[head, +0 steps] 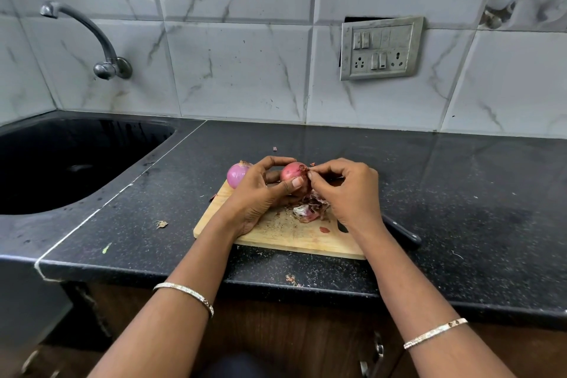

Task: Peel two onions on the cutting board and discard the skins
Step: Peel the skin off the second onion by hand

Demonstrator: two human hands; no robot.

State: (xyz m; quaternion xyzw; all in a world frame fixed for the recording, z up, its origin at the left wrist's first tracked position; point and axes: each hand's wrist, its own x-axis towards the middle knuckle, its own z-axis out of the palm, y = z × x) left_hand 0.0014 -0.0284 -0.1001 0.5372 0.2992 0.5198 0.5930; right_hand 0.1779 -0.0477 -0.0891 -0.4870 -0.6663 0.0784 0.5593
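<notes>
My left hand [256, 193] is curled round the red onion [291, 174], thumb pressed across its near side, holding it just above the far part of the cutting board [276, 235]. My right hand [348, 193], at the onion's three o'clock, pinches the dry skin [303, 168] at its tip between thumb and fingertips. The second onion [236, 175], pale purple, sits at the board's eleven o'clock corner. The pile of skins [310, 209] lies on the board below the held onion. A black knife handle [403, 236] lies at the board's three o'clock, and the sink [76, 163] at its ten.
</notes>
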